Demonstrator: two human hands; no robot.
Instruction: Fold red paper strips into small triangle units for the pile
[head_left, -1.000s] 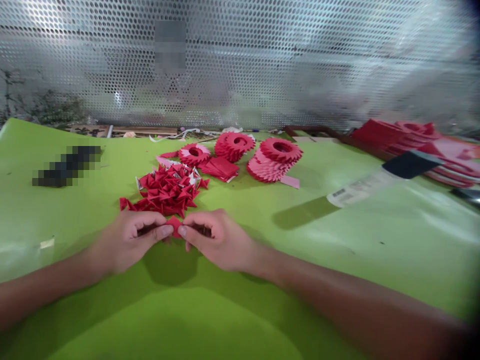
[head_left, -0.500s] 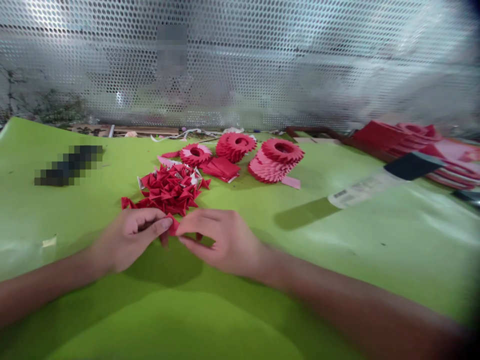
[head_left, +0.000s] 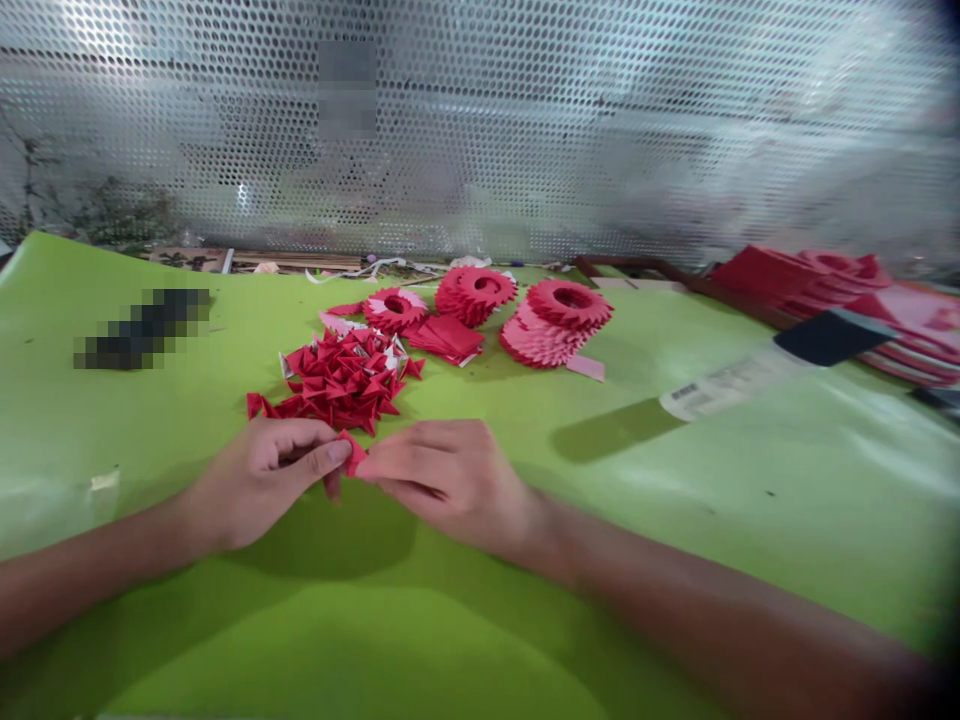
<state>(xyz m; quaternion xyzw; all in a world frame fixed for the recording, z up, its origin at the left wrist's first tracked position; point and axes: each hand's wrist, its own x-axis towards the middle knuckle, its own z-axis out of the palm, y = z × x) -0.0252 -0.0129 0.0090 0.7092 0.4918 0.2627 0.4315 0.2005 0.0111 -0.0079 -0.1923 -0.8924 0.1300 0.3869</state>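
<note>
Between my two hands is a small folded red paper piece [head_left: 354, 455]. My left hand [head_left: 274, 478] pinches its left side, with the thumb on top. The fingers of my right hand [head_left: 450, 475] are closed on its right edge, their tips partly hidden. Just beyond my hands lies a heap of folded red paper triangles [head_left: 341, 380], a few of them white. Behind the heap, a stack of flat red paper slips [head_left: 448, 338] rests on the green tabletop [head_left: 465, 640].
Ring-shaped paper stacks, a small one [head_left: 394, 312], a red one [head_left: 474, 295] and a pink-and-red one [head_left: 555, 325], stand at the back. To the right is a clear tube with a dark cap [head_left: 720, 385]. Red paper sheets [head_left: 817, 285] are piled far right. A perforated metal panel [head_left: 480, 130] rises behind.
My right hand's thumb and fingers have closed together on the paper piece; a gap showed between them before. The whole view has shifted slightly.
</note>
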